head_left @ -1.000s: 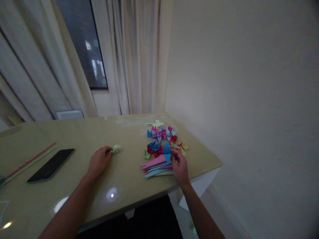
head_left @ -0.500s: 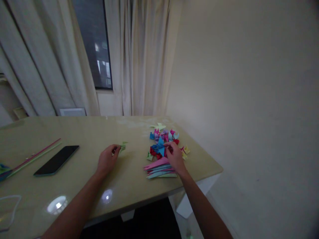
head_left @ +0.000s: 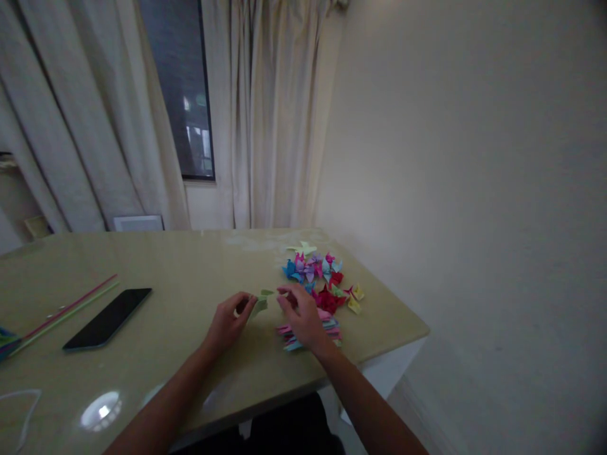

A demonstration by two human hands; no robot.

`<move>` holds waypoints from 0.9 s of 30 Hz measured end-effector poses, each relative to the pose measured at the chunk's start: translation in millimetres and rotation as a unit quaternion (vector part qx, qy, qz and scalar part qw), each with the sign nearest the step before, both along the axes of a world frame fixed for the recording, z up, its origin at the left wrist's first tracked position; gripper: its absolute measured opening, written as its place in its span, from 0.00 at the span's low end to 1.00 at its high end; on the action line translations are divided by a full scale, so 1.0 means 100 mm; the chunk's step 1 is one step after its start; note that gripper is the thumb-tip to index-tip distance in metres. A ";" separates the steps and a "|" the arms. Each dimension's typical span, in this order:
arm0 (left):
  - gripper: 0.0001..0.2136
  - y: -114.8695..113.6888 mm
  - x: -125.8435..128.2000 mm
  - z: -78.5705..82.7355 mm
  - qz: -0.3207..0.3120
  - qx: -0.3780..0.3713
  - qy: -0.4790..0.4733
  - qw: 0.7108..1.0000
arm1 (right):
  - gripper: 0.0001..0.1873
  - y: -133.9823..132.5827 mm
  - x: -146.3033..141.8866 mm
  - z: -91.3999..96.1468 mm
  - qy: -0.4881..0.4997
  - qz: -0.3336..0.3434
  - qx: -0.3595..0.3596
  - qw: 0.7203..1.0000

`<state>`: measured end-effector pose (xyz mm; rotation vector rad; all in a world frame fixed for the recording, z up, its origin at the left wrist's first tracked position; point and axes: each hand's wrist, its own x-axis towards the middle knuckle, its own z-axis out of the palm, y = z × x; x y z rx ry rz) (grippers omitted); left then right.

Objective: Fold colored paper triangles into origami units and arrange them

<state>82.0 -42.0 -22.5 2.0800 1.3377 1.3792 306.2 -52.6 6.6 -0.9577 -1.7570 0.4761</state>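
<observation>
My left hand (head_left: 228,323) pinches a small pale green folded paper piece (head_left: 260,303) just above the beige table (head_left: 180,303). My right hand (head_left: 303,319) hovers beside it, fingers curled toward the green piece; whether it touches the piece or holds anything I cannot make out. Under my right hand lies a stack of pink and blue paper strips (head_left: 310,332). Behind it sits a pile of several small folded paper shapes (head_left: 320,278) in blue, pink, purple, red and yellow.
A black phone (head_left: 107,318) lies flat on the table's left part, with pink and green straws (head_left: 71,308) beyond it. The table's right corner edge (head_left: 417,332) is close to the pile. Curtains, a dark window and a bare wall stand behind.
My right hand left the pile of folded shapes and moved left toward the green piece. My left hand brought the green piece rightward and nearer, so both hands have come together.
</observation>
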 end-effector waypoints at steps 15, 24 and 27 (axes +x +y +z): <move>0.14 -0.17 0.19 -0.13 -0.038 0.051 0.138 0.988 | 0.12 -0.28 0.57 -0.30 0.143 -0.122 0.001 0.982; 0.14 -0.13 0.26 -0.19 -0.111 0.027 0.267 0.957 | 0.16 0.37 0.92 0.00 -0.031 -0.124 0.027 0.991; 0.14 -0.14 0.25 -0.19 -0.103 0.021 0.267 0.958 | 0.15 0.79 0.54 0.15 -0.130 -0.051 0.017 0.990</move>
